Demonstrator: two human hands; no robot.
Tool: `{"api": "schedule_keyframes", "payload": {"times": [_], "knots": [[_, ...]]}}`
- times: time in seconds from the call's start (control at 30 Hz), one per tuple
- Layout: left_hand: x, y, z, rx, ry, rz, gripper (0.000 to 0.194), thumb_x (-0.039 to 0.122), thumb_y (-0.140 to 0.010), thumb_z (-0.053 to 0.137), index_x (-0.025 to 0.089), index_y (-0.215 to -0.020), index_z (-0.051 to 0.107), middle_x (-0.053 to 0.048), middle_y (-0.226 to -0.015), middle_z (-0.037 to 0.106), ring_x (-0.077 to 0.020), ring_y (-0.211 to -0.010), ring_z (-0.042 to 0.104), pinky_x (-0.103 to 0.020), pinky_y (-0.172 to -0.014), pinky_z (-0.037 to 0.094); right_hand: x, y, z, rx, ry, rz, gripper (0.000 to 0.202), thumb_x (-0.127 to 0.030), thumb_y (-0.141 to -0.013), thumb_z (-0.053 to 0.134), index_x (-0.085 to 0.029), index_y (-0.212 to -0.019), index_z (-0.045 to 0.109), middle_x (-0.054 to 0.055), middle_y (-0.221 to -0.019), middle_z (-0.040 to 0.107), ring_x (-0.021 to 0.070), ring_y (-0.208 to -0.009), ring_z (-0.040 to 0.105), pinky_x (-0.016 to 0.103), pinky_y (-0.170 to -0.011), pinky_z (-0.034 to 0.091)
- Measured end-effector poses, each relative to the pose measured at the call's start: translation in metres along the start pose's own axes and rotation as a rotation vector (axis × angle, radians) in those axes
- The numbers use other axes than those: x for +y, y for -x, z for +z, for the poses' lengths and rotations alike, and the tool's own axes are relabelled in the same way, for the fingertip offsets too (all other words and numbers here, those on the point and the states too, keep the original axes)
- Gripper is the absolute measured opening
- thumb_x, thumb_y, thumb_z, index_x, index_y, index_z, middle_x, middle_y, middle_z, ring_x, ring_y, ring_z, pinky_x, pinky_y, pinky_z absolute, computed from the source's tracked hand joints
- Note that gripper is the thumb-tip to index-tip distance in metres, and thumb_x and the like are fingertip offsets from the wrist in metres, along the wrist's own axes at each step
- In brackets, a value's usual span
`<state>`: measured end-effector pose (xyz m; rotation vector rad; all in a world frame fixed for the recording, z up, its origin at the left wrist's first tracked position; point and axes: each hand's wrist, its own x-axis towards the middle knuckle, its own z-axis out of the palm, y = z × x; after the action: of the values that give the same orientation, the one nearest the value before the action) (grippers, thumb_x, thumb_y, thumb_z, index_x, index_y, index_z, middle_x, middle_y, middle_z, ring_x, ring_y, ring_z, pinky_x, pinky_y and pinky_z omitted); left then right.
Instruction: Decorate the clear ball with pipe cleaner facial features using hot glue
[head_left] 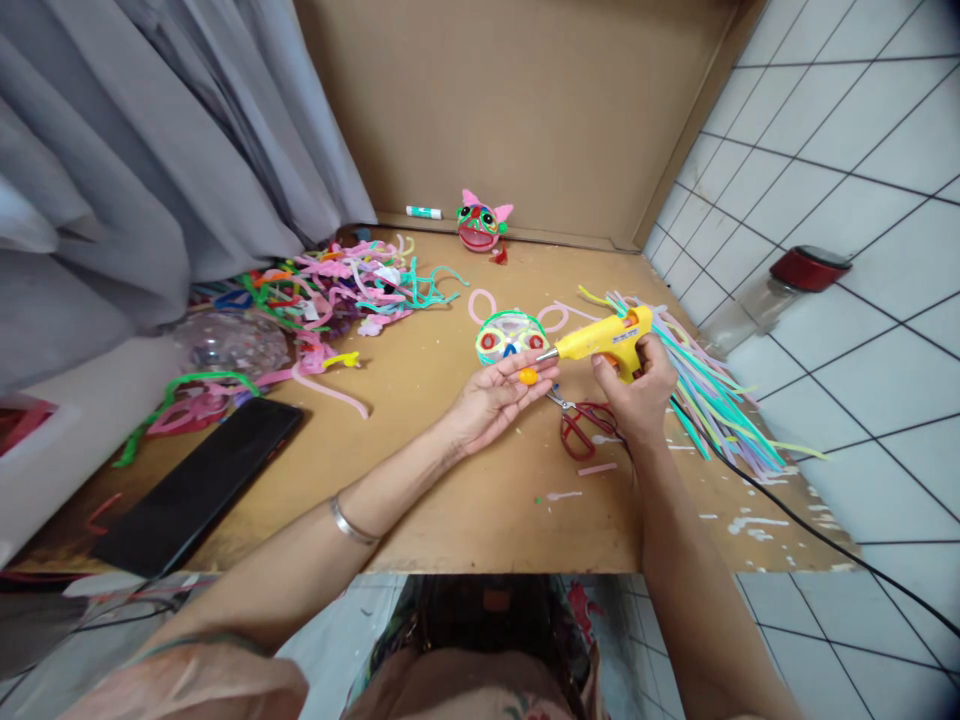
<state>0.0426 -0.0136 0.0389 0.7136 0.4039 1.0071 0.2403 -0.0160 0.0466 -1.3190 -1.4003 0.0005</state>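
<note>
No text can be read with certainty in this view. On the side of the yellow hot glue gun [606,341] there is a small label [625,336] with dark print, but its letters are too small to be read. The white and teal tube [424,212], at the back of the counter [420,480], shows a coloured band, also without readable words.

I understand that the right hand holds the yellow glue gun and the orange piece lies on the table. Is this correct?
Not quite: in the head view, the orange piece lies on the open left hand, not the table. The right hand does hold the yellow glue gun.
</note>
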Motion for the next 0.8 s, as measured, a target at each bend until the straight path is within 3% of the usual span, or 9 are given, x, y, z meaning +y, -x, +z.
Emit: {"api": "schedule_keyframes", "payload": {"times": [0.2,0.4,0.53,0.8], "knots": [[-0.0018,-0.0001,-0.0001,0.022,-0.060,-0.015,0.022,0.011,-0.079,0.067,0.009,-0.100,0.069,-0.014,-0.106,0.073,-0.0193,-0.092,0.071,-0.035,-0.095,0.053,0.0047,0.0001,0.0007,0.013,-0.010,-0.020,0.025,-0.034,-0.068,0.068,-0.022,-0.081,0.049,-0.003,-0.073,0.052,0.0149,-0.063,0.050,0.030,-0.060,0.043],[-0.0026,0.0002,0.0033,0.111,-0.048,-0.049,0.017,0.006,-0.078,0.065,0.010,-0.093,0.070,-0.009,-0.091,0.075,-0.0142,-0.080,0.072,-0.025,-0.081,0.056,0.0065,0.0006,0.0018,0.005,-0.003,-0.024,0.025,-0.034,-0.069,0.068,-0.022,-0.082,0.050,-0.003,-0.073,0.054,0.0152,-0.063,0.051,0.031,-0.060,0.044],[-0.0056,0.0000,0.0023,0.136,-0.042,-0.035,0.017,0.005,-0.075,0.068,0.010,-0.090,0.071,-0.008,-0.089,0.075,-0.0143,-0.081,0.072,-0.028,-0.085,0.056,0.0057,0.0004,0.0014,0.008,0.018,-0.025,0.026,-0.035,-0.068,0.068,-0.022,-0.082,0.050,-0.002,-0.074,0.054,0.0151,-0.063,0.051,0.031,-0.060,0.044],[-0.0095,0.0007,-0.0019,0.084,-0.141,0.049,0.030,0.007,-0.068,0.074,0.011,-0.098,0.071,-0.012,-0.107,0.072,-0.0198,-0.101,0.068,-0.038,-0.102,0.047,0.0015,0.0005,0.0018,0.004,0.015,-0.024,0.024,-0.035,-0.069,0.066,-0.022,-0.082,0.051,-0.001,-0.076,0.056,0.0151,-0.065,0.051,0.031,-0.061,0.046]]}}
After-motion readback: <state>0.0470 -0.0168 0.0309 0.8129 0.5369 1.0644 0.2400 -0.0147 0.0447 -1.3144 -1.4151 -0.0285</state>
